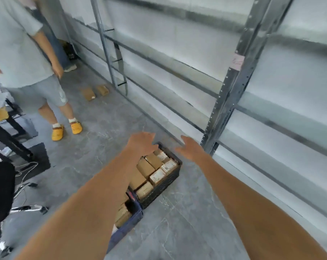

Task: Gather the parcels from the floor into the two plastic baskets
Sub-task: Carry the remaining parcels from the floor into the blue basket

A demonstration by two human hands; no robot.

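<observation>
Grey floor (177, 231) bears two parcel-filled baskets, black (164, 182) and blue (129, 225), with two parcels (95, 92) at eleven o'clock.

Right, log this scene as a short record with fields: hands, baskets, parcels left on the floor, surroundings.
left hand: left hand, fingers spread, holding nothing, over the far end of the black basket
right hand: right hand, open, holding nothing, beyond the basket's far corner
baskets: black basket full of brown parcels; blue basket nearer, partly hidden by the left arm, parcels inside
parcels on floor: two parcels by the metal shelving
bystander: person in yellow shoes standing at left
</observation>
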